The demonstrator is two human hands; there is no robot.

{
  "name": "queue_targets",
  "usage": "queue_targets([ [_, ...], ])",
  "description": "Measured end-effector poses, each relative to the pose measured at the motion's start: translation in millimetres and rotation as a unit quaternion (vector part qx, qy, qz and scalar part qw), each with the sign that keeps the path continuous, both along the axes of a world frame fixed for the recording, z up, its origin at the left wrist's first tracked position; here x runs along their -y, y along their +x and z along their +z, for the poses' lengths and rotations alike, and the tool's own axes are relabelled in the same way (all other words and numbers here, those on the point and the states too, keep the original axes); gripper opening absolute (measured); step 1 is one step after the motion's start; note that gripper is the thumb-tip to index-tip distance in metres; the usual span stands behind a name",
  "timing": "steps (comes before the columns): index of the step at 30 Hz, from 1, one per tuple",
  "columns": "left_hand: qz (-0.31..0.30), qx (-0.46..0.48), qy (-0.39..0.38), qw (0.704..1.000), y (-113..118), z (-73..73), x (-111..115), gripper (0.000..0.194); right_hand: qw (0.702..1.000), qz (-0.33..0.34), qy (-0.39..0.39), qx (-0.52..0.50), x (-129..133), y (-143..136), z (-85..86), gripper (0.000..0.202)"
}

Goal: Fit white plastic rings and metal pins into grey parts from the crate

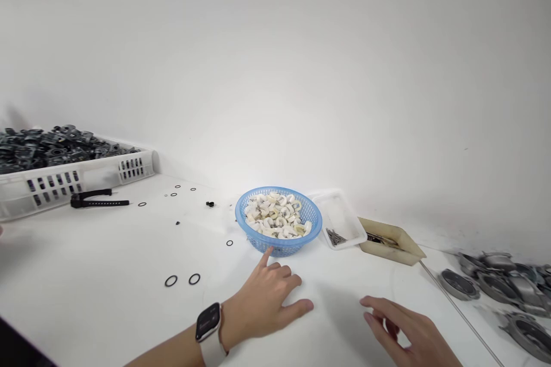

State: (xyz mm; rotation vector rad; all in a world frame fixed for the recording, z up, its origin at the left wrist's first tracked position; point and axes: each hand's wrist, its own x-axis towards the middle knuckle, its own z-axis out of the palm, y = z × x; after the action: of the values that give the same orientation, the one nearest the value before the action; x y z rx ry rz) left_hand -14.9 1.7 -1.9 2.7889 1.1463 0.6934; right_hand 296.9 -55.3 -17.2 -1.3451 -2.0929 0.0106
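My left hand (pixel 269 301), with a smartwatch (pixel 209 324) on its wrist, is palm down over the white table. Its index finger points at the near side of a blue plastic basket (pixel 284 248); I cannot tell whether the fingertip touches it. Inside the basket lie many white ring-shaped parts (pixel 279 215). That hand holds nothing, its thumb spread and other fingers loosely bent. Lower right, my right hand (pixel 411 330) hovers near the table with fingers half curled and thumb apart, nothing visible between them.
Right of the basket stand a white tray (pixel 344 215) with metal pins and a tan box (pixel 390 252). Grey metal housings (pixel 495 287) lie far right. Black rings (pixel 194 279) and a black watch (pixel 92 199) lie left, before a white crate (pixel 94 178) of dark parts.
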Motion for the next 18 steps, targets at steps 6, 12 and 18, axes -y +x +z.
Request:
queue_targets([
  [6, -0.003, 0.003, -0.001, 1.000, -0.4, -2.1, -0.9, 0.034, 1.000, -0.012, -0.010, 0.011, 0.9, -2.2, 3.6, 0.020],
  [12, -0.005, 0.006, -0.001, 1.000, -1.2, -3.2, -2.2, 0.034, 1.000, -0.012, -0.020, 0.009, 0.3, -2.9, 4.4, 0.020],
  [18, -0.002, 0.000, -0.001, 1.000, -1.0, -1.5, -2.1, 0.035, 1.000, -0.008, -0.003, 0.006, -0.1, -1.8, 3.5, 0.020],
])
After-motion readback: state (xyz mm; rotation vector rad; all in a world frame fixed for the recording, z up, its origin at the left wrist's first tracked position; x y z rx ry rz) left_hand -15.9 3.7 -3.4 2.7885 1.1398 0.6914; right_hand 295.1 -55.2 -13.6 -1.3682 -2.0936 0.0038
